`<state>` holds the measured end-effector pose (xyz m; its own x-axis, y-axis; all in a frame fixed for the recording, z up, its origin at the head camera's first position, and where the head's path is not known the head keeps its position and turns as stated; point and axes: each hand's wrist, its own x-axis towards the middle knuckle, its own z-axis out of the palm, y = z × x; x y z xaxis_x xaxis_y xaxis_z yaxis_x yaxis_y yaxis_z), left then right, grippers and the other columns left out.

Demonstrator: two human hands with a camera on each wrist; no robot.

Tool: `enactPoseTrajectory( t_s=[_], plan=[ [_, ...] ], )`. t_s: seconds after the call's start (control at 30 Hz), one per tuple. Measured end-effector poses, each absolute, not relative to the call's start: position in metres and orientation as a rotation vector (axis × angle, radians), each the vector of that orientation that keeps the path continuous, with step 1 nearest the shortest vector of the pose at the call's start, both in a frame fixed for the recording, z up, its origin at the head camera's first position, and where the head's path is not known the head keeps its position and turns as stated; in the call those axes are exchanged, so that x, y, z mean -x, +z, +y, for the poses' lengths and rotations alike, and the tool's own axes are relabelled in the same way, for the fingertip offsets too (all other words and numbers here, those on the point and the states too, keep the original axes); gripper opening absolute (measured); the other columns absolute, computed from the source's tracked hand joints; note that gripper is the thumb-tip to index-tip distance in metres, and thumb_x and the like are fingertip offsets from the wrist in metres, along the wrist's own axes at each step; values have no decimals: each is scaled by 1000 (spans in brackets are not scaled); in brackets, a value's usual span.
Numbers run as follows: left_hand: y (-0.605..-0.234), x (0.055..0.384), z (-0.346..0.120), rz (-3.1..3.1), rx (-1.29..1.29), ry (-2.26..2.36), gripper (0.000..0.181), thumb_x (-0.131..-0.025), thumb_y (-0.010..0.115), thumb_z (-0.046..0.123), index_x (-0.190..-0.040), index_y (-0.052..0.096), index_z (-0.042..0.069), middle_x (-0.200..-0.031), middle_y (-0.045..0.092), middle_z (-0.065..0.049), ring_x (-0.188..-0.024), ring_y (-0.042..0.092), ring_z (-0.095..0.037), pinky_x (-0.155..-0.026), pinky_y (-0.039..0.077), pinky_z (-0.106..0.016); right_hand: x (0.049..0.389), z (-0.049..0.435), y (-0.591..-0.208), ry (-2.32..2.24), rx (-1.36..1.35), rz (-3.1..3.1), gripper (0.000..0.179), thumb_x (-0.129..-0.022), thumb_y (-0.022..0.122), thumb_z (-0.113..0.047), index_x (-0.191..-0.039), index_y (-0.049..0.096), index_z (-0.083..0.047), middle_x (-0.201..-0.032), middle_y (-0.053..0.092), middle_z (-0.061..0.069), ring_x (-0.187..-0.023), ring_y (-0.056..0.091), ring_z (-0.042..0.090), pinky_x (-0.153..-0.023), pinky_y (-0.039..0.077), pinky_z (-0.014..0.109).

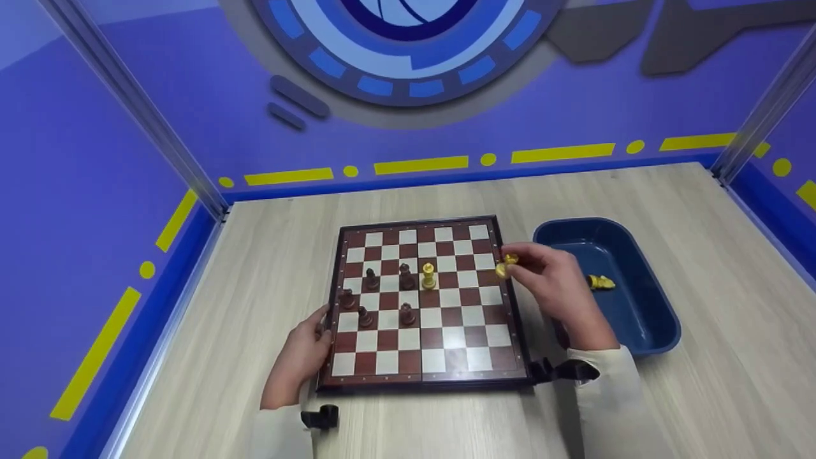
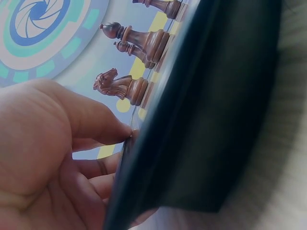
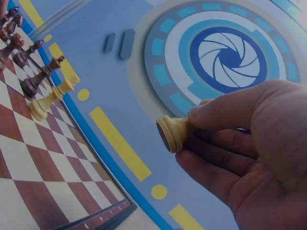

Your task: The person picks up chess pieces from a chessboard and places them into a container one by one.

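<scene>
A chessboard [image 1: 454, 336] with brown and white squares lies on the table. My left hand [image 1: 299, 352] holds its left edge, the thumb on the rim and the other fingers partly hidden by the board's side. Closest to that hand stands a dark knight [image 2: 117, 87], with a dark bishop [image 2: 144, 40] beyond it. Just over the right edge of the board, my right hand [image 1: 558, 287] pinches a gold chess piece [image 3: 173, 134] between thumb and fingers. Its base faces the board, and its top is hidden in the fingers. One gold piece [image 1: 428, 275] stands upright mid-board.
A dark blue tray [image 1: 644, 280] sits right of the board, partly behind my right forearm, with a gold piece [image 1: 600, 282] lying in it. Several dark pieces, one a tall piece [image 1: 407, 276], stand on the board's left half. Printed panels [image 1: 408, 146] enclose the table.
</scene>
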<state>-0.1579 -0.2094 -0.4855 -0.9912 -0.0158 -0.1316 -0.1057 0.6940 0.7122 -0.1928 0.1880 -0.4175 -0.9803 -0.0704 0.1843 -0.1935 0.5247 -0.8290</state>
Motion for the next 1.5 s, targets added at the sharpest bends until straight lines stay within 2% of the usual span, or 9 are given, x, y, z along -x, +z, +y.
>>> enactPoseTrajectory(
  t_s=[0.27, 0.43, 0.57, 0.7, 0.83, 0.97, 1.13, 1.33, 1.5],
  plan=[
    [-486, 160, -209, 2783, 106, 1192, 51, -95, 48, 6, -145, 39, 2, -82, 61, -7, -60, 50, -12, -53, 44, -28, 194, 202, -417, 1424, -165, -2642, 28, -92, 66, -13, -120, 67, -12, -114, 69, 9, -101, 66, 21, -81, 52, 20],
    [-486, 161, -209, 2782, 108, 1203, 51, -95, 48, 6, -146, 39, 2, -84, 61, -8, -60, 51, -12, -53, 44, -28, 195, 210, -416, 1436, -146, -2622, 30, -92, 66, -14, -121, 66, -9, -115, 69, 10, -102, 65, 19, -77, 49, 11],
    [-485, 161, -210, 2758, 132, 1205, 51, -95, 49, 6, -145, 39, -1, -85, 60, -9, -62, 53, -13, -55, 45, -28, 197, 216, -417, 1470, -146, -2575, 29, -91, 67, -13, -120, 66, -8, -114, 69, 11, -97, 63, 7, -77, 48, 9],
    [-481, 164, -215, 2730, 147, 1195, 45, -93, 52, 4, -138, 47, -3, -83, 60, -8, -62, 53, -13, -55, 44, -28, 199, 223, -419, 1488, -155, -2539, 29, -90, 67, -10, -119, 67, -5, -113, 69, 13, -92, 61, -3, -77, 48, 8],
    [-481, 166, -222, 2646, 189, 1272, 34, -91, 55, 4, -124, 57, -4, -82, 64, -8, -63, 56, -14, -54, 45, -28, 198, 226, -420, 1456, -98, -2576, 30, -91, 67, -13, -120, 66, -7, -115, 68, 11, -98, 64, 8, -77, 48, 7],
    [-483, 162, -228, 2562, 268, 1356, 23, -93, 54, 6, -114, 58, -3, -80, 63, -9, -59, 56, -15, -50, 45, -30, 197, 228, -418, 1425, -55, -2625, 31, -92, 66, -15, -123, 64, -8, -118, 67, 11, -105, 64, 21, -77, 47, 7],
    [-485, 162, -229, 2522, 281, 1410, 17, -95, 52, 9, -108, 55, -1, -76, 57, -7, -53, 50, -14, -45, 40, -28, 195, 236, -417, 1372, -40, -2624, 31, -93, 65, -15, -123, 64, -8, -117, 67, 13, -104, 65, 23, -75, 47, 6],
    [-486, 164, -227, 2501, 275, 1457, 14, -95, 52, 8, -105, 55, 0, -77, 58, -6, -51, 49, -14, -43, 39, -27, 192, 249, -419, 1348, 28, -2663, 33, -95, 62, -21, -126, 62, -10, -120, 65, 12, -106, 64, 24, -74, 45, 5],
    [-485, 167, -223, 2507, 259, 1456, 14, -94, 52, 8, -105, 55, -1, -75, 58, -6, -48, 48, -13, -43, 39, -27, 192, 256, -421, 1312, 67, -2686, 31, -94, 63, -18, -124, 63, -9, -120, 66, 14, -106, 64, 26, -72, 45, 6]
  ],
)
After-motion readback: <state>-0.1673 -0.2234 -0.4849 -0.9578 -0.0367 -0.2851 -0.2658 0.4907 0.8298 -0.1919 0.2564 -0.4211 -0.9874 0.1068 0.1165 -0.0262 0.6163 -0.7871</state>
